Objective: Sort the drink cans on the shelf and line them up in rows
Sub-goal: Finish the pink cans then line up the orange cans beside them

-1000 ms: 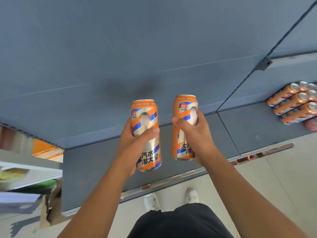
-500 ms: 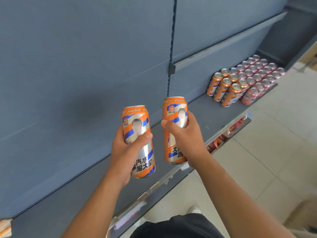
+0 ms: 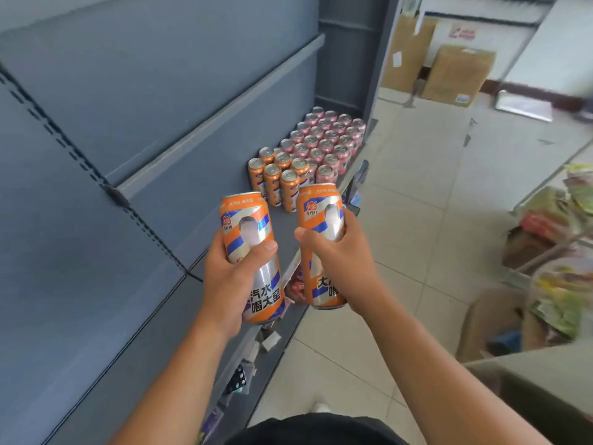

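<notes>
mid-carry i reckon: left hand (image 3: 231,277) has fingers curled round the left can (image 3: 248,220), right hand (image 3: 333,258) round the right can (image 3: 321,208), both upright above the shelf (image 3: 284,221) front, next they'd want setting down flush beside the orange rows (image 3: 279,178) further along

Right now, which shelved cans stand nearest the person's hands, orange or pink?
The orange cans, at the block's near end; the pink cans stand beyond them.
</notes>
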{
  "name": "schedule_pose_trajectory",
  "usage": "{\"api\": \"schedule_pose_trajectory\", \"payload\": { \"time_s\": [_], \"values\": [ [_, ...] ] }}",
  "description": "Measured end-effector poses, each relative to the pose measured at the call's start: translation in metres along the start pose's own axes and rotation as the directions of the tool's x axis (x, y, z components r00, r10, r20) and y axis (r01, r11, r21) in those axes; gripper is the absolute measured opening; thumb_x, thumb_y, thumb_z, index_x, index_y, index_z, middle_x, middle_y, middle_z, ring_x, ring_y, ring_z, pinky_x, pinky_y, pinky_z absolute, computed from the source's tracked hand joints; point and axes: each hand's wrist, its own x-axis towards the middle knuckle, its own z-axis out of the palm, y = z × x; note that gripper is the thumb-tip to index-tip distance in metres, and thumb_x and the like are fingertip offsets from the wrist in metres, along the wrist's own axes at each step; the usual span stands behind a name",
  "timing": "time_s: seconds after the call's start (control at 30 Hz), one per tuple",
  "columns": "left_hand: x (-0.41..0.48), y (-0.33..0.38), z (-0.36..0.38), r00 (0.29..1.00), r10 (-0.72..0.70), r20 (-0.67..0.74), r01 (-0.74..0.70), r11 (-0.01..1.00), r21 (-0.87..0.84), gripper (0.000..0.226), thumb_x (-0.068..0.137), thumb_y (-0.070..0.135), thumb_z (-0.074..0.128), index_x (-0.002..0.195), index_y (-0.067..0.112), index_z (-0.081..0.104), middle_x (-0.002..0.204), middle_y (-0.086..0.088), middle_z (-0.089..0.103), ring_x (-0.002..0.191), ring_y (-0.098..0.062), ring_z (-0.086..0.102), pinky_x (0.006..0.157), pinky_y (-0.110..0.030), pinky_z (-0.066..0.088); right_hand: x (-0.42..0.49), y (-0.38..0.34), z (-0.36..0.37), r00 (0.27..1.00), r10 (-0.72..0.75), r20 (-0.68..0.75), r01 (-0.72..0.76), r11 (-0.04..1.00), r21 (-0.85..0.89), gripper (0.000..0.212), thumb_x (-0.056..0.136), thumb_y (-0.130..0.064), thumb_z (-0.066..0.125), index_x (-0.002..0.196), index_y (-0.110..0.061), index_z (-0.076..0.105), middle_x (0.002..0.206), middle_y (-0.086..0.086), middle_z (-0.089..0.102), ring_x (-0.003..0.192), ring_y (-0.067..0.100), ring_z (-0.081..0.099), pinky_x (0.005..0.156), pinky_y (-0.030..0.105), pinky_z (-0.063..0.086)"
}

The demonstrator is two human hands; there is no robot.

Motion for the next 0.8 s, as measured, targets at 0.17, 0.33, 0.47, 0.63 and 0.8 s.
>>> {"api": "schedule_pose_trajectory", "payload": {
  "time_s": [0.17,0.33,0.47,0.63,0.8],
  "values": [
    [0.036,0.001,0.050,0.992,0.003,0.123,-0.004,1.000,0.010,0.034,0.081,0.011,0.076,0.106,0.026,0.060,0.082,0.011,0.073,0.073,-0.008,0.071,0.058,-0.023,0.056,0.030,-0.003,-0.038,0.995,0.010,-0.104,-0.007,1.000,0.023,0.037,0.079,-0.031,0.079,0.109,-0.030,0.056,0.090,-0.010,0.071,0.076,0.004,0.070,0.059,0.017,0.053],
    [0.078,0.003,0.085,0.978,-0.005,0.208,0.001,1.000,0.016,0.035,0.084,0.006,0.072,0.112,0.023,0.059,0.086,0.009,0.073,0.076,-0.009,0.071,0.061,-0.024,0.057,0.066,-0.005,-0.056,0.982,0.020,-0.190,-0.015,1.000,0.025,0.041,0.079,-0.031,0.079,0.112,-0.029,0.055,0.093,-0.009,0.071,0.077,0.005,0.070,0.063,0.020,0.055],
    [0.116,0.004,0.109,0.960,0.015,0.279,-0.017,1.000,0.002,0.040,0.081,0.002,0.075,0.111,0.023,0.058,0.082,0.012,0.073,0.073,-0.006,0.070,0.060,-0.021,0.055,0.105,-0.007,-0.062,0.972,0.028,-0.233,-0.024,1.000,0.021,0.046,0.078,-0.031,0.080,0.116,-0.027,0.054,0.095,-0.007,0.072,0.080,0.008,0.071,0.070,0.027,0.058],
    [0.169,0.007,0.124,0.948,0.000,0.318,-0.002,1.000,0.004,0.041,0.076,0.010,0.078,0.110,0.023,0.059,0.084,0.010,0.074,0.077,-0.007,0.071,0.063,-0.021,0.055,0.159,-0.016,-0.058,0.959,0.015,-0.281,-0.014,1.000,0.008,0.048,0.079,-0.030,0.080,0.118,-0.024,0.053,0.096,-0.008,0.072,0.080,0.004,0.070,0.068,0.021,0.054],
    [0.215,0.006,0.129,0.956,-0.045,0.291,0.041,0.999,0.019,0.050,0.067,0.023,0.078,0.114,0.022,0.060,0.090,0.005,0.074,0.082,-0.013,0.072,0.065,-0.024,0.056,0.203,-0.019,-0.053,0.961,0.009,-0.278,-0.010,1.000,-0.002,0.048,0.081,-0.038,0.077,0.119,-0.020,0.055,0.096,-0.009,0.071,0.079,-0.001,0.069,0.060,0.010,0.049]
  ]
}}
